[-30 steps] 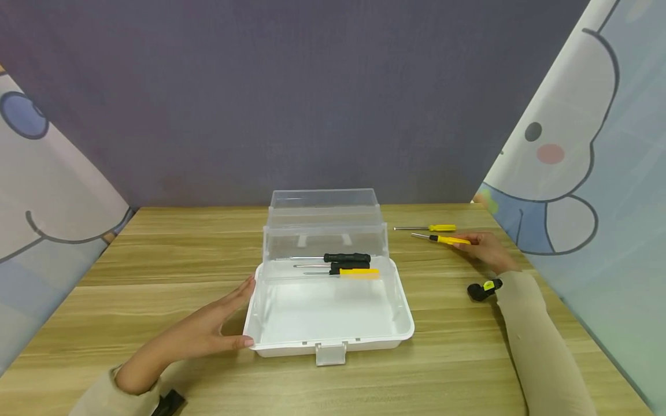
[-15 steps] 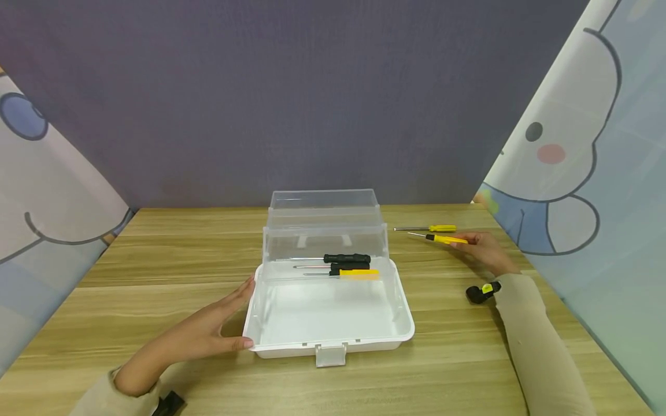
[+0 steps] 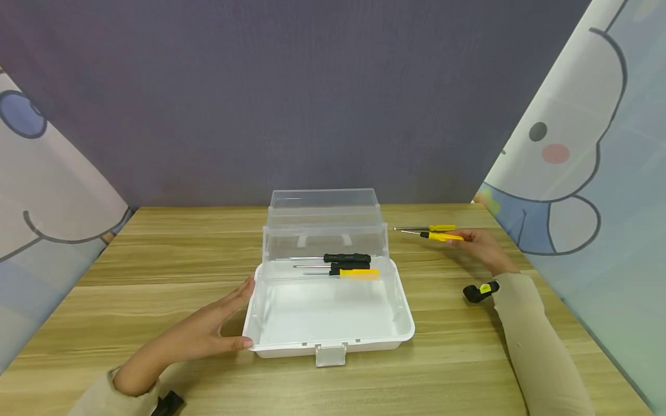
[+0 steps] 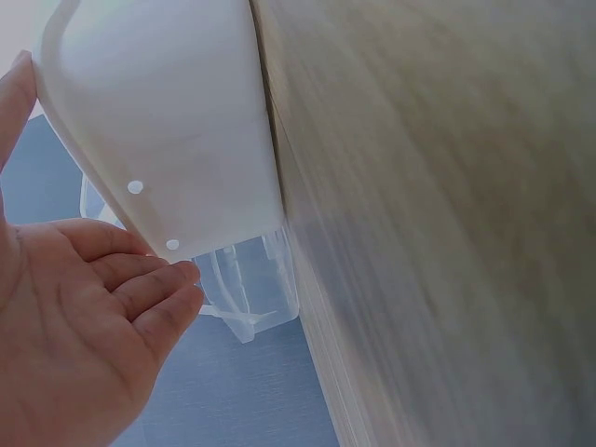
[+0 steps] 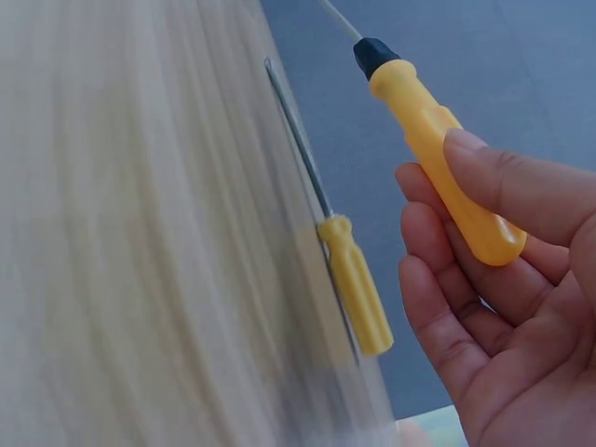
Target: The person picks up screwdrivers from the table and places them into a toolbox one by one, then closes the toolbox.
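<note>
The right hand (image 5: 531, 307) pinches a screwdriver (image 5: 421, 135) above the tabletop (image 3: 182, 248), right of the white box (image 3: 322, 312): rounded yellow handle (image 5: 410, 107), black collar (image 5: 375, 58), thin metal shaft (image 5: 341, 19). The left hand (image 3: 208, 326), fingers extended, touches the box.

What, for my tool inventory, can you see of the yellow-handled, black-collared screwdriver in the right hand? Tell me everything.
The yellow-handled screwdriver has a plastic-looking handle, black collar and thin metallic shaft; its tip is too small to identify. The right hand pinches the rear of the handle, holding it above the wood-grain table, right of the white plastic box, shaft pointing left in the head view.
</note>
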### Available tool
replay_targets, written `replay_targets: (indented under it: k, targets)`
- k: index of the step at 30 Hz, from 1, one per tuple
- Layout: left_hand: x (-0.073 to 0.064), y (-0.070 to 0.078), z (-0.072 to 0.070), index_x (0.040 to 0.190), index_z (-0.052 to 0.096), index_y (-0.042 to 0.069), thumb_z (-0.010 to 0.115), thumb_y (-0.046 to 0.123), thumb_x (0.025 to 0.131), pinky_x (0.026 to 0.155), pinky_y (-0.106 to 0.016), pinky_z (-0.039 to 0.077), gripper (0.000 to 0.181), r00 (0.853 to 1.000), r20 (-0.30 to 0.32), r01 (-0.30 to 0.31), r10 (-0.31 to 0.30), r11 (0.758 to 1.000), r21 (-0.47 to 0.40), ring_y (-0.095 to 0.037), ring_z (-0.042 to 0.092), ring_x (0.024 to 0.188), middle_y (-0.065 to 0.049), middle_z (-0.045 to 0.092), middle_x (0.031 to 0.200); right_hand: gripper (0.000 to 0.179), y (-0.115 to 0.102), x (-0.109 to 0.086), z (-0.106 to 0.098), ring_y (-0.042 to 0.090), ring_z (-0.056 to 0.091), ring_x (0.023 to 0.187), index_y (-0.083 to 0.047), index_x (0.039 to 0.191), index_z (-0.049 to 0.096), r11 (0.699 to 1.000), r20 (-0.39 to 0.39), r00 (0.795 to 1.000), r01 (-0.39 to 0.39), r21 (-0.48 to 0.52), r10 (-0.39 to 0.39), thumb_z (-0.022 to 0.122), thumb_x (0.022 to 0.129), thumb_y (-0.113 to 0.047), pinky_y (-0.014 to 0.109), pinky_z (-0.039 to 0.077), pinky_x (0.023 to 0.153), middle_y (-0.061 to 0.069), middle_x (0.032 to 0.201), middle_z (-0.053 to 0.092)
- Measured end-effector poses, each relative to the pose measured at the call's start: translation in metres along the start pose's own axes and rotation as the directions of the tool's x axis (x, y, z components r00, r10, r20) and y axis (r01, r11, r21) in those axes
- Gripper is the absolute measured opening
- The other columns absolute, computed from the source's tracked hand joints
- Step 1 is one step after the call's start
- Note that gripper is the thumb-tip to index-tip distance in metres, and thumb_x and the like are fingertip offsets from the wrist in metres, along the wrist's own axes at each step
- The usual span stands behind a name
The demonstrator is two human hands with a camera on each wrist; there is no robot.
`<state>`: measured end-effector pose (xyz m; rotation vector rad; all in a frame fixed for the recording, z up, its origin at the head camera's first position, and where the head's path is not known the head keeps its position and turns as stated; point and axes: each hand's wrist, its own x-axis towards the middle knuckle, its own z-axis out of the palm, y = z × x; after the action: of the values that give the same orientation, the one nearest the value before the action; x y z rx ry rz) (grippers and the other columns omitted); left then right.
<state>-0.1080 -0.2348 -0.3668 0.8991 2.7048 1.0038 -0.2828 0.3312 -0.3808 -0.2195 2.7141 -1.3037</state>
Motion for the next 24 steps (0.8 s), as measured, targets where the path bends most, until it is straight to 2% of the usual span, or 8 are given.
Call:
replay_targets:
  k: [5, 9, 13, 16, 20, 22, 24]
  targets:
    - [0.000, -0.001, 0.001, 0.150, 0.015, 0.003, 0.070, 0.038, 0.084, 0.102, -0.003, 0.007, 0.093, 1.000, -0.005, -0.004, 0.004, 1.000, 0.010, -0.037, 0.016, 0.139, -0.020, 0.011, 0.155, 0.054, -0.009, -0.001, 0.002, 0.001, 0.053, 0.093, 0.005, 0.125, 0.057, 0.999, 0.008, 1.000, -0.017, 0.046, 0.017, 0.062, 0.091, -0.036, 0.039, 0.038, 0.093, 0.015, 0.123, 0.059]
    - [0.000, -0.001, 0.001, 0.150, 0.015, 0.003, 0.069, 0.039, 0.084, 0.102, -0.003, 0.008, 0.093, 1.000, -0.001, 0.001, -0.001, 1.000, 0.007, -0.030, 0.014, 0.140, -0.019, 0.010, 0.155, 0.052, -0.014, -0.001, 0.003, 0.001, 0.053, 0.092, 0.006, 0.125, 0.056, 0.999, 0.002, 1.000, -0.020, 0.049, 0.020, 0.060, 0.092, -0.034, 0.041, 0.038, 0.093, 0.018, 0.125, 0.057]
    - [0.001, 0.000, 0.000, 0.150, 0.014, 0.003, 0.069, 0.040, 0.084, 0.103, -0.004, 0.008, 0.093, 1.000, 0.002, -0.013, 0.013, 1.000, 0.017, -0.037, 0.017, 0.138, -0.018, 0.009, 0.155, 0.054, -0.019, -0.002, 0.002, 0.003, 0.053, 0.092, 0.005, 0.126, 0.056, 0.999, -0.009, 1.000, -0.016, 0.031, 0.016, 0.060, 0.092, -0.037, 0.046, 0.039, 0.093, 0.019, 0.124, 0.058]
    - [0.001, 0.001, 0.000, 0.150, 0.013, 0.002, 0.068, 0.040, 0.085, 0.103, -0.004, 0.007, 0.093, 1.000, 0.002, -0.024, 0.024, 0.999, 0.021, -0.038, 0.017, 0.138, -0.019, 0.009, 0.155, 0.055, -0.022, -0.002, 0.002, 0.002, 0.053, 0.092, 0.004, 0.126, 0.056, 1.000, -0.015, 1.000, -0.003, 0.027, 0.004, 0.060, 0.092, -0.039, 0.048, 0.039, 0.094, 0.015, 0.121, 0.060]
    - [0.001, 0.000, 0.000, 0.150, 0.015, 0.001, 0.069, 0.041, 0.084, 0.103, -0.003, 0.007, 0.094, 1.000, -0.001, -0.012, 0.012, 1.000, 0.024, -0.035, 0.017, 0.138, -0.019, 0.010, 0.155, 0.055, -0.027, -0.003, 0.003, 0.001, 0.054, 0.093, 0.004, 0.127, 0.056, 0.998, -0.019, 1.000, 0.015, 0.061, -0.014, 0.061, 0.091, -0.038, 0.048, 0.039, 0.095, -0.008, 0.107, 0.066]
    - [0.001, -0.001, 0.000, 0.150, 0.015, 0.000, 0.068, 0.041, 0.084, 0.103, -0.004, 0.007, 0.094, 1.000, -0.004, -0.017, 0.017, 0.999, 0.033, -0.038, 0.018, 0.137, -0.020, 0.010, 0.155, 0.055, -0.030, -0.003, 0.003, 0.000, 0.054, 0.093, 0.005, 0.126, 0.056, 0.997, -0.019, 1.000, 0.023, 0.078, -0.022, 0.062, 0.091, -0.037, 0.048, 0.039, 0.095, -0.016, 0.100, 0.065]
    - [0.001, -0.001, 0.000, 0.150, 0.015, 0.001, 0.068, 0.041, 0.084, 0.103, -0.004, 0.007, 0.094, 1.000, -0.004, -0.014, 0.014, 0.999, 0.033, -0.039, 0.019, 0.137, -0.019, 0.010, 0.155, 0.054, -0.032, -0.003, 0.003, -0.001, 0.055, 0.093, 0.005, 0.126, 0.056, 0.996, -0.020, 0.999, 0.034, 0.085, -0.033, 0.061, 0.091, -0.036, 0.046, 0.040, 0.094, -0.020, 0.098, 0.065]
